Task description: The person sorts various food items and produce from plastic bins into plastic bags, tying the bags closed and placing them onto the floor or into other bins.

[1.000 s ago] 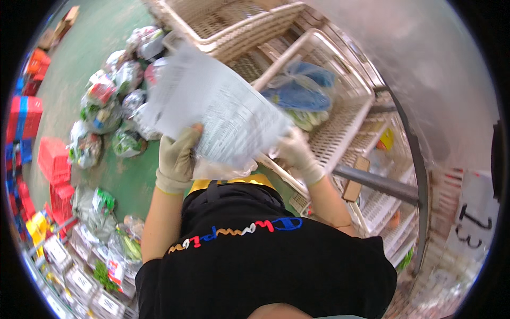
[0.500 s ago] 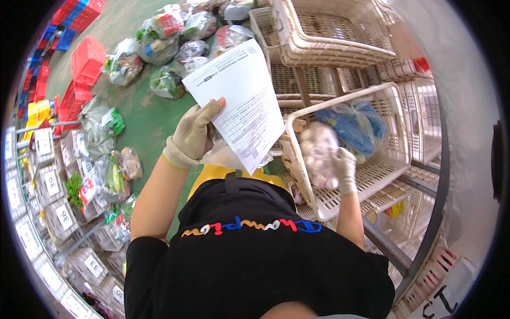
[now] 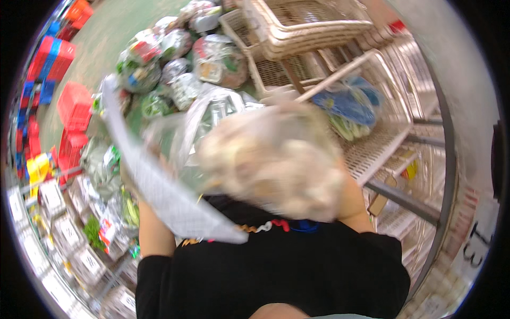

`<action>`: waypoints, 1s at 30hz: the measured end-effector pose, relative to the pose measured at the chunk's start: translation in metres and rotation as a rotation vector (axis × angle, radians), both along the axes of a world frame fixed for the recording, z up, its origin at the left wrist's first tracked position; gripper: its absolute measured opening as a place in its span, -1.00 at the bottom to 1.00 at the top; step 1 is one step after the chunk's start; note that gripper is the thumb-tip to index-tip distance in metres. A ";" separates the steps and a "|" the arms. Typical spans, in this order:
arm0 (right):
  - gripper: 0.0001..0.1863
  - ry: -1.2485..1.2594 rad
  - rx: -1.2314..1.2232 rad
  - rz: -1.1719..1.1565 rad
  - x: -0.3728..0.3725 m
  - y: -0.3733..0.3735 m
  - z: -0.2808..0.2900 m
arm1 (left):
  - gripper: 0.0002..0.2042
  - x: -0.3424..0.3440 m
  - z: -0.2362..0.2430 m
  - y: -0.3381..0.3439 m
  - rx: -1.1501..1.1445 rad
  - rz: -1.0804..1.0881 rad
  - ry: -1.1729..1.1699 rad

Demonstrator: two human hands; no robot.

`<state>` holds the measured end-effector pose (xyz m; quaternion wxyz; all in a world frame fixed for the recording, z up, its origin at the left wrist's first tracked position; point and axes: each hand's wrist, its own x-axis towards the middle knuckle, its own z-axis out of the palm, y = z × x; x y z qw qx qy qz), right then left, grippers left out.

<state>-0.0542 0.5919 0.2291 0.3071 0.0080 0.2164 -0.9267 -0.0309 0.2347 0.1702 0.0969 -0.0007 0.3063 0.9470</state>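
A printed white sheet of paper (image 3: 159,186), smeared by motion, slants in front of my left forearm (image 3: 155,231). My left hand grips it, though the sheet hides most of the fingers. Beside the sheet hangs an opened clear plastic bag (image 3: 194,125). In front of my chest, a clear bag of whitish, roundish produce (image 3: 271,159) is held up and blurred. My right forearm (image 3: 353,204) runs up behind it, and the right hand holding it is hidden. To the right, a white slatted crate (image 3: 374,159) contains a blue-tinted bag (image 3: 350,103) with pale green produce.
Filled produce bags (image 3: 220,61) lie on the green floor ahead. White crates (image 3: 313,34) are stacked at the far right above a metal rack (image 3: 409,202). Labelled bins (image 3: 69,234) line the left, with red crates (image 3: 74,106) beyond.
My right hand has lifted the bag of whitish produce out of the crate and brought it to my chest. The sheet has swung left and down, and the view has turned slightly.
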 end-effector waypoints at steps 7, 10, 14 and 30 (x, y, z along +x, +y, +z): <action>-0.64 -0.110 0.512 -0.127 0.026 -0.121 -0.151 | -0.80 0.044 0.063 0.004 -0.190 -0.193 -0.266; -0.73 0.485 1.134 0.092 0.046 -0.106 -0.152 | -0.88 0.032 0.096 0.033 -0.540 0.179 -0.441; -0.76 0.495 1.766 -0.474 -0.029 0.085 -0.107 | -0.62 0.038 0.051 0.034 -0.598 0.007 -0.670; -0.37 0.559 2.727 0.725 -0.120 0.221 -0.219 | -0.62 0.011 0.040 0.009 -0.379 0.183 -0.446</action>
